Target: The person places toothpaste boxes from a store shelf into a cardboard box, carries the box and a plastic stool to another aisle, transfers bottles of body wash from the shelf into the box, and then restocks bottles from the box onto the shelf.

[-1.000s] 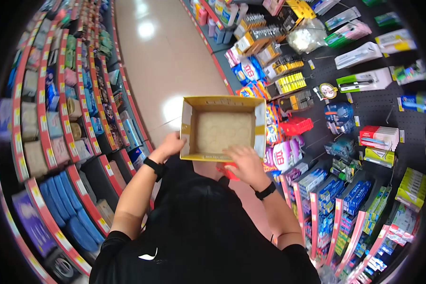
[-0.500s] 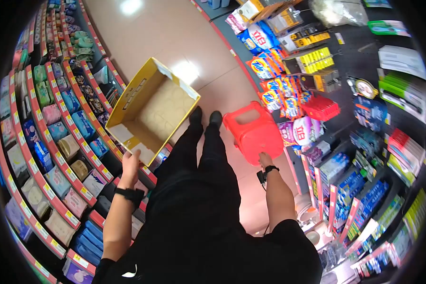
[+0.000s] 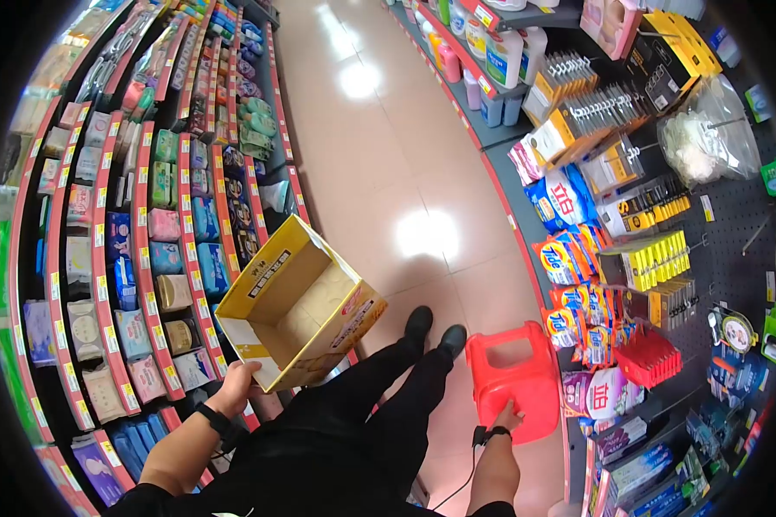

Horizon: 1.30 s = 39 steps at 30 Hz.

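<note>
My left hand [image 3: 235,389] is closed on the near edge of a yellow cardboard box [image 3: 267,284]. The box is tilted, its open top faces up toward me, and only its bare cardboard inside shows. Low on my right, my right hand [image 3: 509,417] is closed on a red plastic stool [image 3: 526,379]. A large cutout shows in the stool's far side. The fingertips of my right hand are partly hidden against the red plastic.
Shelves [image 3: 159,258] of packaged goods line the left of the aisle. On the right hang Tide bags [image 3: 565,258], carded goods and a clear plastic bag [image 3: 707,129]. The tiled floor [image 3: 379,164] runs ahead between them.
My view has tilted up and turned, showing more of the aisle ahead. The box has tipped so more of its printed outer side shows. Both hands keep their holds.
</note>
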### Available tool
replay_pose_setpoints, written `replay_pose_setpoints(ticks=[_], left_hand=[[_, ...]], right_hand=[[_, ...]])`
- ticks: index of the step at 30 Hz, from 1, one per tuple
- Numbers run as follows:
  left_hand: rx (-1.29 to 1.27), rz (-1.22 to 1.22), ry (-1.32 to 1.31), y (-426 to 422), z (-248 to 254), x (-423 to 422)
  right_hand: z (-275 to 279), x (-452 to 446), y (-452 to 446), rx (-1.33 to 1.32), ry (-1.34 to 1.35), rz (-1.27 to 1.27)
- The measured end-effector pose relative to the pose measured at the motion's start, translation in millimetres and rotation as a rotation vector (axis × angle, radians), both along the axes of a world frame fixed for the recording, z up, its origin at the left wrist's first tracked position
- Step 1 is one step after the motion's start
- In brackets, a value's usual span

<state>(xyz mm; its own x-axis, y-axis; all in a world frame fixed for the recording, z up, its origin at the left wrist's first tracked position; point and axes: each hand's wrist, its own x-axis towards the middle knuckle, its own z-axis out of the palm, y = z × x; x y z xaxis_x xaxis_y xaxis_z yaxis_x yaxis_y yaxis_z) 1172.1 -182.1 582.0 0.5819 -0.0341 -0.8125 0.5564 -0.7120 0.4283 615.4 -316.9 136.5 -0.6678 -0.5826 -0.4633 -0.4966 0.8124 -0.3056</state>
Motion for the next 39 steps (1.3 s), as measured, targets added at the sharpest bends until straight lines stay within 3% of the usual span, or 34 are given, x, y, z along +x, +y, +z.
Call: replay_pose_setpoints(ticks=[2, 4, 7, 9, 12, 13, 16, 20, 22, 23, 26, 28, 30, 31, 33, 39], left_hand=[[-0.015, -0.011, 0.003, -7.8, 0.4, 6.3], [-0.048, 0.021, -0.026, -13.4, -1.8, 7.3], [-0.081, -0.02, 0.034, -21.4, 5.5, 6.2], [-0.116, -0.021, 0.045, -21.6, 3.1, 7.3], [-0.156, -0.012, 0.03, -24.0, 2.7, 5.2], [-0.166, -0.001, 0.05, -22.4, 2.8, 4.6], [-0.186, 0.029, 0.085, -23.4, 14.3, 0.3], [-0.252, 0.038, 0.028, -28.7, 32.5, -10.0], [-0.271, 0.054, 0.045, -26.0, 33.4, -11.4], [-0.347, 0.155, 0.046, -27.8, 30.7, -14.4], [-0.486, 0.145, 0.051, -25.1, 11.9, -9.8], [-0.457, 0.134, 0.032, -54.5, 63.9, -11.4], [-0.556, 0.26, 0.077, -64.6, 59.1, -3.2], [-0.531, 0.222, 0.063, -71.5, 64.2, 4.0], [-0.638, 0.265, 0.066, -77.2, 26.9, 22.8], [-0.729, 0.24, 0.074, -131.2, 40.7, 115.3]], right_hand=[[34.9, 18.1, -7.2, -0.014, -0.084, -0.104], [28.2, 23.3, -9.2, -0.024, -0.163, -0.205], [25.1, 11.3, -6.4, -0.151, -0.021, -0.146], [36.6, -2.0, -28.8, 0.288, -0.627, -0.433], [24.3, -36.4, -42.8, 0.447, -0.81, -0.407], [35.9, -27.5, -38.2, 0.341, -0.657, -0.308], [54.3, -23.8, -36.6, 0.241, -0.66, -0.35], [91.5, -35.0, -30.8, 0.388, -0.476, -0.167], [76.1, -55.6, -13.0, 0.163, -0.681, -0.274], [98.7, -49.1, -18.9, 0.183, -0.691, -0.213], [160.9, 0.5, -55.6, 0.308, -0.67, 0.03], [200.7, 43.6, -82.9, 0.337, -0.678, 0.144], [230.9, 86.4, -112.3, 0.339, -0.683, 0.249], [244.0, 106.9, -127.3, 0.34, -0.683, 0.302], [267.7, 147.7, -155.2, 0.339, -0.677, 0.39], [310.3, 267.5, -219.6, 0.306, -0.632, 0.546]])
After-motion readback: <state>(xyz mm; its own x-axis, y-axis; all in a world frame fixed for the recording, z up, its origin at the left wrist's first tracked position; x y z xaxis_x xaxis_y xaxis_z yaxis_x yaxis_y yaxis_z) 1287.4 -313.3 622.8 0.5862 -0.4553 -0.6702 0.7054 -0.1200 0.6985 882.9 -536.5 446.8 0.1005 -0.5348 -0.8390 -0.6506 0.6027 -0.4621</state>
